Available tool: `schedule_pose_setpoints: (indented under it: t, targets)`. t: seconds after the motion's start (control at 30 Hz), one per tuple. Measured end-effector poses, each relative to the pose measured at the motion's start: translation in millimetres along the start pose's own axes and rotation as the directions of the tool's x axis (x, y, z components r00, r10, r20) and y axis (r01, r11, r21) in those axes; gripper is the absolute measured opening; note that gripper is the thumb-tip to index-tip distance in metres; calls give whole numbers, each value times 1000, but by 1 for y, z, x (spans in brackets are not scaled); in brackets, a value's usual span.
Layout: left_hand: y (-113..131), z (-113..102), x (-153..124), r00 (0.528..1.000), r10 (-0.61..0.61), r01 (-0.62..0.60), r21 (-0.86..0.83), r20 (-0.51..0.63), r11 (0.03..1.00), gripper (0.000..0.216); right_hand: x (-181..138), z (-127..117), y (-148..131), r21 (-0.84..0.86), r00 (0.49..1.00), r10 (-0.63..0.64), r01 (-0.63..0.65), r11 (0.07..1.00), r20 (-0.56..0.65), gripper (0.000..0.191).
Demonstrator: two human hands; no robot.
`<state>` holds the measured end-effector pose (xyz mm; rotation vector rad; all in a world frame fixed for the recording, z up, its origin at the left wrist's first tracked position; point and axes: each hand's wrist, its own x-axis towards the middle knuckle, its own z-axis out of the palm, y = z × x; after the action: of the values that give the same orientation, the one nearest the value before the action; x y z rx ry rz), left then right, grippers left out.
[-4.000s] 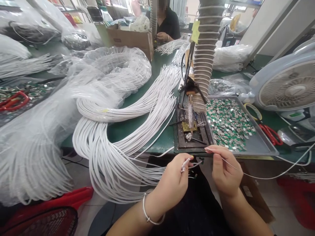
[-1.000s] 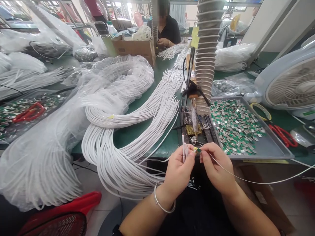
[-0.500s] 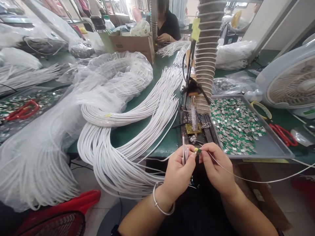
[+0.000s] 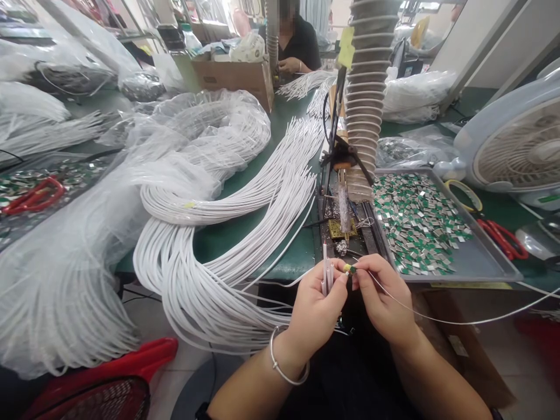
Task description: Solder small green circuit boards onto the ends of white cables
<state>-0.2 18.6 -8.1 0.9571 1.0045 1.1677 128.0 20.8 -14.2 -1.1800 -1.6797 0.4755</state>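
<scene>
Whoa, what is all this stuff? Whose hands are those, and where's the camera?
The camera sits on a person's head, looking down, so both hands are that person's own. The left hand holds a few white cable ends. The right hand pinches a thin wire that trails off right. Where their fingertips meet is a tiny green piece. On the green table lie big bundles of white cables, a grey tray full of small green and silver pieces, a soldering iron on a stand, red scissors and a fan. At the far end sits another person.
</scene>
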Motion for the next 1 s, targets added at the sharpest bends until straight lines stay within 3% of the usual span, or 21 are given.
schedule_pose_setpoints:
  t: [0.17,0.37,0.53,0.8,1.0]
  targets:
    - [-3,-1,1,999,-38,37,-19,-26,999,18,-1,1,3,-26,999,-34,34,999,-7,12]
    - [-4,-3,5,987,-158,152,-131,-40,980,14,-11,4,6,-71,979,-153,145,987,-133,34]
    - [2,-1,11,984,-172,161,-185,-42,969,13,-17,9,8,-9,963,-158,160,987,-217,36]
    - [7,3,14,987,-157,146,-217,-31,965,8,-6,5,4,-152,940,-297,273,950,-170,29]
    - [10,3,15,989,-141,129,-208,-45,970,8,0,4,2,-204,928,-331,295,933,-172,29]
